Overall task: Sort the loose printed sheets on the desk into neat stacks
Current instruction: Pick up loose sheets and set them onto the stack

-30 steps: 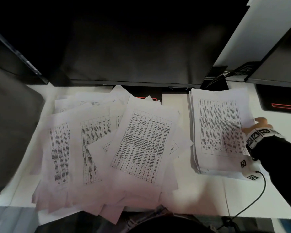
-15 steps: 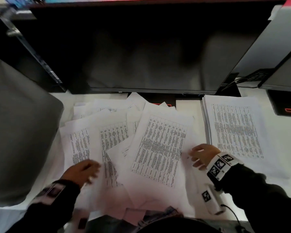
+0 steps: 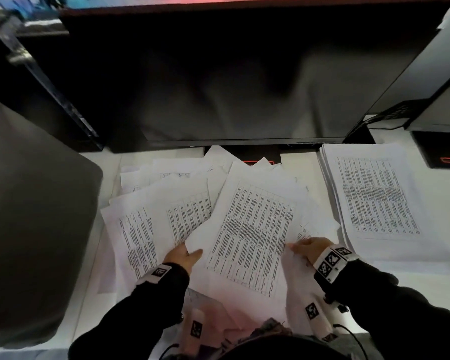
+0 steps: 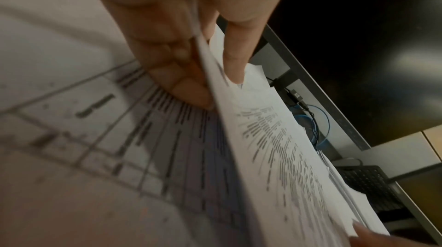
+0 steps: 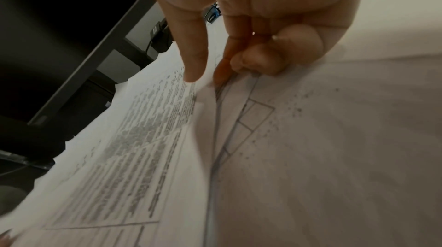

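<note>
Loose printed sheets [image 3: 166,219] lie fanned over the middle of the white desk [image 3: 447,209]. On top lies a sheet with a printed table [image 3: 252,235], slightly tilted. My left hand [image 3: 185,255] pinches its left edge, thumb on top [image 4: 234,58] and fingers beneath. My right hand [image 3: 307,246] pinches its right edge [image 5: 205,88], thumb above, fingers curled below. A neat stack of printed sheets [image 3: 374,201] lies to the right, apart from both hands.
A large dark monitor [image 3: 231,74] stands behind the papers, its stand [image 3: 244,154] just past them. A grey chair back [image 3: 29,216] fills the left. A black device with a red line [image 3: 442,152] sits at the far right.
My right hand left the right stack and came to the top sheet's right edge. My left hand came into view and took the sheet's left edge. The view rose slightly.
</note>
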The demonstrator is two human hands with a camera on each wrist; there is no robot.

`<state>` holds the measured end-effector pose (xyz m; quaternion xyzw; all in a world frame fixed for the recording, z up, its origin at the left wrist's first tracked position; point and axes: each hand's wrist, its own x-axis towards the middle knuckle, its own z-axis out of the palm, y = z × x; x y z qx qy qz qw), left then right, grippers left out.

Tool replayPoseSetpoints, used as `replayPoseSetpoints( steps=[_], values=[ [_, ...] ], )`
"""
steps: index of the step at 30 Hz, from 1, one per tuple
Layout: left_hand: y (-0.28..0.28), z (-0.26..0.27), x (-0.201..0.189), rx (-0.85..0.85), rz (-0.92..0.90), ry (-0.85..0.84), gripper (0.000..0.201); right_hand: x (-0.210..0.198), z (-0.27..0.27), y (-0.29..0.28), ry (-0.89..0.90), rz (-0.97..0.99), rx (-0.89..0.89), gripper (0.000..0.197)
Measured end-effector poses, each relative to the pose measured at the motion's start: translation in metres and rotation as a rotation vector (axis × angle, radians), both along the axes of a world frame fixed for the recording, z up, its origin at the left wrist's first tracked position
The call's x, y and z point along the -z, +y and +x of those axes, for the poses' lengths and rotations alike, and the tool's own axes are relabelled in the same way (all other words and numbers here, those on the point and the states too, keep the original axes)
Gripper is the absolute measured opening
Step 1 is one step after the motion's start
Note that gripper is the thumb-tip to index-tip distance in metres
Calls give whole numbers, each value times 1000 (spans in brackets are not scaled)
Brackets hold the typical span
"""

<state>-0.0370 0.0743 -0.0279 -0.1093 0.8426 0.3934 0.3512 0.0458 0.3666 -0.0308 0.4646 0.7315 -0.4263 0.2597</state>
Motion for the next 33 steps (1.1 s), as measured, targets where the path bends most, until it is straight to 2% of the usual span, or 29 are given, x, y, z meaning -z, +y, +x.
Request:
replayPoseSetpoints(
  steps=[4,6,8,9,10,11,14,17,18,20,21,24,25,27,29,31,32,33],
  values=[
    [-11,-3,4,55,-36,-30,49,-3,-7,-8,-19,-3,-4,22],
    [-18,-2,6,71,-17,-128,52,1,-9,-10,-10,21,-5,19],
    [-20,3,3,91,24,-222,35,2,-11,-12,-10,19,-20,13],
    [-21,5,3,48,52,-246,29,0,-11,-13,6,19,-18,14],
    [-23,5,3,-23,87,-252,32,0,-11,-14,26,25,-4,20],
    [-24,3,4,-108,128,-245,35,-1,-10,-14,44,34,23,25],
    [-29,-3,4,-237,180,-150,28,1,-6,-8,64,59,101,37],
    [-33,-2,6,-169,106,-45,34,-1,-2,4,57,0,194,44],
    [-31,1,3,-145,131,-72,32,-2,0,6,43,-44,229,43],
    [-27,12,6,-37,179,-168,40,-4,4,5,10,-98,257,37],
    [-22,19,6,77,172,-204,44,-1,6,5,-5,-98,235,40],
    [-5,37,-4,633,-71,-257,65,-2,5,2,-18,21,59,55],
    [0,41,-5,753,-169,-233,63,-4,5,1,-10,39,26,56],
    [6,45,-10,851,-262,-182,50,-10,3,0,-18,49,-5,55],
    [7,48,-10,823,-214,-172,53,-16,2,-1,-47,65,-39,50],
    [5,47,-8,675,-53,-156,66,-19,0,1,-49,90,-64,44],
    [4,44,-5,543,34,-114,58,-20,-2,2,-37,103,-57,40],
    [3,41,-2,373,88,-69,41,-20,-3,5,-21,118,-51,38]
  ],
)
